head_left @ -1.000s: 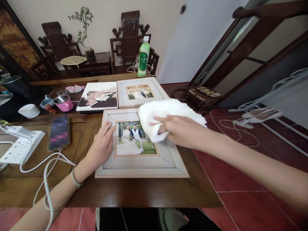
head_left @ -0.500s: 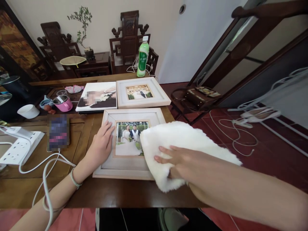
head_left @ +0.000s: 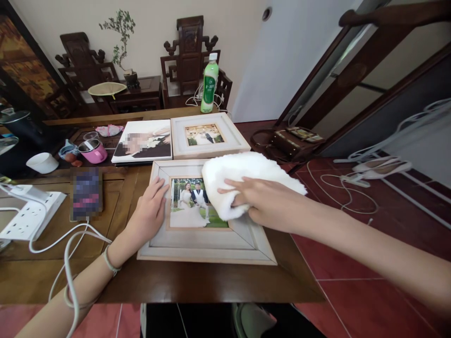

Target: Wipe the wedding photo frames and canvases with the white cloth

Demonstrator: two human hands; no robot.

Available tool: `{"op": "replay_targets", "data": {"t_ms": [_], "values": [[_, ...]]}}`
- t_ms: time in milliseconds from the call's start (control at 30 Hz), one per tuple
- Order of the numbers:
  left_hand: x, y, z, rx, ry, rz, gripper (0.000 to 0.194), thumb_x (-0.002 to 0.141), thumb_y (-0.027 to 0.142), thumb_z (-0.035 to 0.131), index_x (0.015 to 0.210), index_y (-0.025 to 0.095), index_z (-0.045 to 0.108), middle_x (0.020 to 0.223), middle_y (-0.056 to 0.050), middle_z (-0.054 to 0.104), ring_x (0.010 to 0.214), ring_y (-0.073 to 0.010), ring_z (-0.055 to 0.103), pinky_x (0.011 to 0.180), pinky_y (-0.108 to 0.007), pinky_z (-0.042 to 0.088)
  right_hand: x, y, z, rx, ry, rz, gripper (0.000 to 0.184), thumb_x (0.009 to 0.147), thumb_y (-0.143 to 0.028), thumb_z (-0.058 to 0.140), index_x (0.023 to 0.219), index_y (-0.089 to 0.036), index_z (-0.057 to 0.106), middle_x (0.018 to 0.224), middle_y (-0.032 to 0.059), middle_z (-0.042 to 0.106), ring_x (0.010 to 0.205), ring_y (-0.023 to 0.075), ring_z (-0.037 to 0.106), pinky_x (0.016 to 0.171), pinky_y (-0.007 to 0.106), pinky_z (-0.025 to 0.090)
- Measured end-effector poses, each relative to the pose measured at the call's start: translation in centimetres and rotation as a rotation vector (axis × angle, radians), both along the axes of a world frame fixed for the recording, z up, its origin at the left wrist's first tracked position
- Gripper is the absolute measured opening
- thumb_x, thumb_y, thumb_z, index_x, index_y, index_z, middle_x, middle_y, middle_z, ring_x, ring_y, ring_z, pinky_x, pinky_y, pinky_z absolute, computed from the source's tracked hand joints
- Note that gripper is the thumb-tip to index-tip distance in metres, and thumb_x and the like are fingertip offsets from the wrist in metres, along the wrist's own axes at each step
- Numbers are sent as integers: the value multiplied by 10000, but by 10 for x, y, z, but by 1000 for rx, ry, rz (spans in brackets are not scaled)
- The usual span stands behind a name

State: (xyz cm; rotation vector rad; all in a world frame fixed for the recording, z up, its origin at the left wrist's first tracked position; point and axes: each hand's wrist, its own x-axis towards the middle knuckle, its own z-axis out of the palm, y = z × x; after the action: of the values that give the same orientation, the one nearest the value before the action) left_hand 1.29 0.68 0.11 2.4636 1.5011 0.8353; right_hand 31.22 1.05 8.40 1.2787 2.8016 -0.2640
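A picture frame (head_left: 197, 246) with a pale wooden border lies flat on the table, holding a photo (head_left: 190, 206) of two people outdoors. My left hand (head_left: 151, 204) rests flat on the frame's left border, its fingers stretched out. Across the frame's right side spreads a thick white fluffy cloth (head_left: 268, 171). My right hand (head_left: 257, 195) presses down on that cloth and grips it, the fingers partly sunk in the pile. The cloth hides the photo's upper right part and much of the right border.
Behind lie a second frame (head_left: 176, 149) and a photo panel (head_left: 155, 152). A green bottle (head_left: 210, 84) stands at the far table edge. To the left are a pink mug (head_left: 93, 152), a white cup (head_left: 42, 162), a blurred dark object (head_left: 85, 195) and a power strip (head_left: 33, 218) with cables.
My right hand has moved the cloth away from me, up the frame's right side, uncovering the photo's lower right and the frame's near right corner. My left hand has stayed in place.
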Motion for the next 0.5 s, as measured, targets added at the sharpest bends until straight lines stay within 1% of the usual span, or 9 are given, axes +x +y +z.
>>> {"op": "replay_targets", "data": {"t_ms": [67, 133, 200, 267, 367, 433, 500], "values": [[0, 0, 0, -6, 1, 1, 391, 994, 202, 356, 1347, 147, 516, 1457, -174, 502, 1441, -291, 364, 1138, -573, 362, -3, 11, -5, 60, -5, -7, 514, 620, 76, 423, 871, -224, 755, 1408, 19, 573, 1394, 282, 408, 1117, 504, 399], [0, 0, 1, -10, -1, -2, 392, 995, 203, 356, 1349, 137, 512, 1456, -181, 500, 1443, -293, 359, 1138, -573, 362, -6, 19, -7, 91, -10, -2, 517, 636, 82, 426, 929, -186, 756, 1429, 52, 551, 1419, 294, 362, 1131, 522, 373], [0, 0, 1, -13, 0, -7, 389, 995, 207, 358, 1344, 138, 515, 1458, -182, 497, 1445, -295, 355, 1138, -572, 363, -8, 22, -6, 88, -26, 7, 521, 638, 88, 432, 976, -147, 751, 1444, 91, 529, 1434, 315, 325, 1139, 553, 346], [0, 0, 1, -18, 7, -11, 383, 995, 203, 358, 1336, 143, 521, 1461, -180, 495, 1446, -294, 354, 1137, -573, 364, -9, 19, -2, 48, -43, 15, 519, 628, 95, 436, 970, -135, 751, 1442, 114, 527, 1437, 323, 316, 1137, 568, 340], [0, 0, 2, -21, 15, -12, 380, 995, 195, 354, 1331, 136, 521, 1461, -183, 495, 1443, -296, 358, 1132, -581, 366, -9, -1, 6, -68, -60, 54, 503, 597, 114, 428, 871, -152, 756, 1431, 108, 538, 1430, 316, 333, 1149, 566, 321], [0, 1, 2, -14, 16, -8, 377, 995, 198, 355, 1328, 133, 523, 1456, -184, 501, 1440, -298, 364, 1131, -581, 368, -9, -21, 11, -158, -57, 102, 521, 590, 121, 421, 866, -170, 754, 1426, 85, 548, 1416, 309, 362, 1156, 563, 311], [0, 1, 2, -8, 19, -7, 377, 996, 200, 354, 1324, 128, 526, 1453, -184, 504, 1437, -299, 368, 1133, -574, 370, -10, -42, 15, -186, 13, 115, 530, 599, 109, 434, 883, -199, 759, 1381, 57, 601, 1370, 296, 444, 1148, 525, 347]]}}
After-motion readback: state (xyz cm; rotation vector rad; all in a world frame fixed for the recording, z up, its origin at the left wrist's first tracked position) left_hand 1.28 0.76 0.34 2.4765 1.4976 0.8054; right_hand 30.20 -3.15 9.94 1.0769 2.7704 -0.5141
